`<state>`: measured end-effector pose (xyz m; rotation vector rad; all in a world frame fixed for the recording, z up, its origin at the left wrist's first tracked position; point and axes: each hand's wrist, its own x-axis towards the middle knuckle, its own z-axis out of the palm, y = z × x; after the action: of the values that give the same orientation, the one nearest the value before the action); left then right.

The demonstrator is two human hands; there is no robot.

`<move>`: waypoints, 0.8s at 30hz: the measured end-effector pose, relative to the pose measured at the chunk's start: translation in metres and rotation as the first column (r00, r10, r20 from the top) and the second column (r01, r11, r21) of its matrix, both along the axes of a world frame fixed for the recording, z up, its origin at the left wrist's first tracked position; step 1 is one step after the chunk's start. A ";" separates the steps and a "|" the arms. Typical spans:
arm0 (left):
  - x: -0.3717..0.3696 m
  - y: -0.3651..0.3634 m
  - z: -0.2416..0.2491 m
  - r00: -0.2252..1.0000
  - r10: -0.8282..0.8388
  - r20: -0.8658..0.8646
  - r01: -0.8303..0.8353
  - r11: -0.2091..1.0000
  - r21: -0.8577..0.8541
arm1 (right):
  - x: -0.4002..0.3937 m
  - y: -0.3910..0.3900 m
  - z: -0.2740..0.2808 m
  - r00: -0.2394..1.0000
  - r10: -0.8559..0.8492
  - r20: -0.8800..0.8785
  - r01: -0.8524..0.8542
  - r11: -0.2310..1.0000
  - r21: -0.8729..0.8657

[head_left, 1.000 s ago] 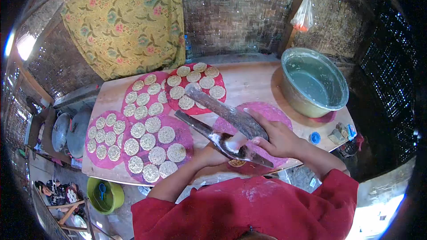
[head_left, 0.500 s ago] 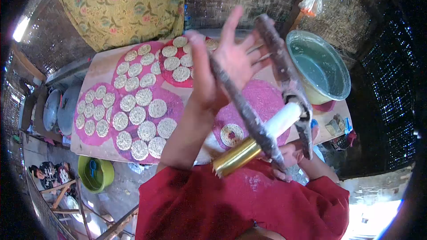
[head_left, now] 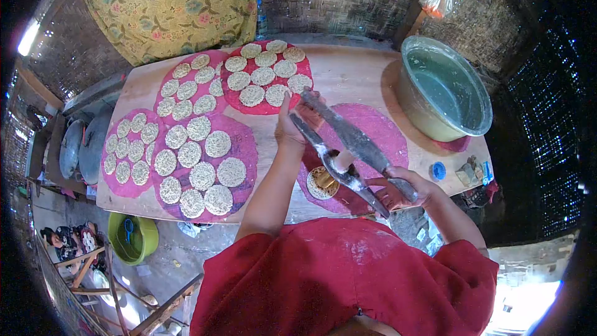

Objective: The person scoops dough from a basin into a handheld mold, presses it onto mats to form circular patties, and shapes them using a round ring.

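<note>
A hand-held press with two dark wooden bars (head_left: 357, 143) is held over the table, slanting from upper left to lower right. My left hand (head_left: 291, 126) is closed around the bars' upper-left ends. At their lower-right ends my right hand (head_left: 413, 188) is wrapped around the wood. Between the bars shows a pale plunger (head_left: 342, 160). The brass-coloured cylinder (head_left: 326, 178) points down below them. Under it lies a round of pale strands (head_left: 318, 191) on a pink mat (head_left: 373, 127); the cylinder and bars hide part of this round.
Several rounds of strands (head_left: 203, 176) lie on pink mats to the left, with more on a red mat (head_left: 267, 107) at the back. A large tub (head_left: 413, 109) stands at the table's right, near a blue lid-like object (head_left: 438, 171). A green basin (head_left: 149, 236) sits on the floor.
My left hand, spread and raised before, has closed on the press. The press has turned from lying tilted, cylinder towards my body, to pointing down over the round on the mat.
</note>
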<state>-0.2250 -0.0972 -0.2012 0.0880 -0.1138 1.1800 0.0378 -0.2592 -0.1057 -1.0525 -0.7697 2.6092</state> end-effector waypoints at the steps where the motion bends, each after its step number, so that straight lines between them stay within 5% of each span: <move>1: -0.002 0.000 -0.009 1.000 0.013 0.020 -0.013 0.999 0.047 | -0.001 0.001 -0.002 0.996 0.031 0.084 -0.034 0.999 0.035; 6: -0.005 -0.010 0.003 0.993 0.042 0.114 -0.041 0.999 -0.012 | -0.003 -0.005 0.010 0.953 -0.018 0.302 -0.052 0.974 0.221; 12: -0.020 -0.017 0.003 0.993 0.113 -0.022 -0.113 0.993 -0.029 | -0.021 -0.010 0.007 0.931 0.028 0.365 -0.128 0.959 0.253; 15: -0.034 -0.005 0.026 0.995 0.099 0.021 -0.101 0.981 0.163 | -0.029 -0.003 0.006 0.915 0.059 0.399 -0.250 0.859 0.446; 17: -0.048 -0.013 0.063 0.979 0.202 0.019 -0.199 0.940 0.276 | -0.027 -0.004 0.021 0.926 -0.024 0.376 -0.119 0.927 0.355; 19: -0.074 -0.019 0.095 0.967 0.228 0.110 -0.254 0.869 0.424 | -0.022 0.012 0.006 0.961 -0.265 0.077 0.240 0.939 0.245; 20: -0.089 -0.022 0.109 0.959 0.220 0.177 -0.280 0.820 0.499 | -0.027 0.023 -0.008 0.973 -0.215 0.078 0.165 0.895 0.414; 22: -0.126 -0.046 0.139 0.990 0.056 0.129 -0.129 0.724 0.677 | -0.041 0.040 -0.040 0.895 -0.234 0.380 -0.110 0.710 0.695; 24: -0.168 -0.073 0.147 0.989 0.128 0.076 -0.144 0.696 0.703 | -0.057 0.046 -0.086 0.708 -0.471 0.527 -0.413 0.330 0.849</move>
<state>-0.3931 -0.1702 -0.0542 0.7852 -0.5958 1.2290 -0.0189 -0.2130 -0.1913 -1.4993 -2.0585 0.9737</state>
